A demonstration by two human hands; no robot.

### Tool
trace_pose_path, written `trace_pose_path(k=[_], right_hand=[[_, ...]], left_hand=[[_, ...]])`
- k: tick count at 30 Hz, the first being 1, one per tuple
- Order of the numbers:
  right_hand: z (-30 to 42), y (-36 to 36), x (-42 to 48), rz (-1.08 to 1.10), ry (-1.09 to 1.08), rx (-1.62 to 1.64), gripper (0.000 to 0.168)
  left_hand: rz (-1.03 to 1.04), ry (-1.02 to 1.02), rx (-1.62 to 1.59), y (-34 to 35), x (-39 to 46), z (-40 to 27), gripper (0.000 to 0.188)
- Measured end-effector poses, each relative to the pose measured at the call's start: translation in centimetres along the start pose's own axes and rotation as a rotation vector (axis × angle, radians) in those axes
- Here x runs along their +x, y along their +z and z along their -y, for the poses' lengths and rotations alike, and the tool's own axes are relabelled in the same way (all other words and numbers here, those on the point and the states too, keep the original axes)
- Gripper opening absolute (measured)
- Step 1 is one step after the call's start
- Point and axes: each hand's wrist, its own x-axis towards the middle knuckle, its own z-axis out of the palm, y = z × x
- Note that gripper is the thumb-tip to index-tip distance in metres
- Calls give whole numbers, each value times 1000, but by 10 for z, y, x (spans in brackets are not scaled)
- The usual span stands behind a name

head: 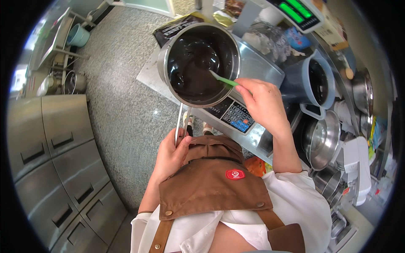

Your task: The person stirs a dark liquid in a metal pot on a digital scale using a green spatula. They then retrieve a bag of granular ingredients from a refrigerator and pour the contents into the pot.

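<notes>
My left hand (pixel 172 151) grips the long metal handle (pixel 183 121) of a stainless steel saucepan (pixel 163 64). The pan is tilted so that its mouth faces me, and a dark glossy liquid (pixel 196 69) fills much of it. In my right hand (pixel 264 102) is a green-handled utensil (pixel 226 81), its pale tip meeting the liquid's surface; the shape of its end is partly hidden. Below the pan is a digital scale (pixel 237 116) with a keypad and a metal platform. Whether the pan touches the platform cannot be told.
A clear plastic jug (pixel 308 85) of dark liquid stands right of the scale. Metal bowls (pixel 324 139) and a white appliance (pixel 357 167) line the right side. A dark packet (pixel 171 31) lies behind the pan. Steel drawer cabinets (pixel 68 151) stand across the speckled floor (pixel 120 79).
</notes>
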Motion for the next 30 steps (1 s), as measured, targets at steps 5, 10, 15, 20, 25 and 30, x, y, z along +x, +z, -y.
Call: trace_pose_path(k=[5, 10, 15, 20, 25, 30], right_hand=[[25, 40, 20, 249, -6, 278, 18], [57, 89, 43, 389, -45, 507, 19], [87, 113, 65, 115, -315, 169, 16], [136, 119, 60, 303, -437, -82, 13], [201, 172, 83, 340, -531, 67, 14], [234, 215, 120, 84, -495, -90, 16]], left_hand=[[-156, -5, -68, -21, -22, 23, 15], [-209, -7, -286, -40, -37, 46, 16], [-225, 6, -384, -70, -48, 62, 17], [-203, 70, -493, -110, -54, 77, 19], [-221, 103, -537, -150, -59, 91, 19], [-252, 148, -616, -189, -70, 101, 19]])
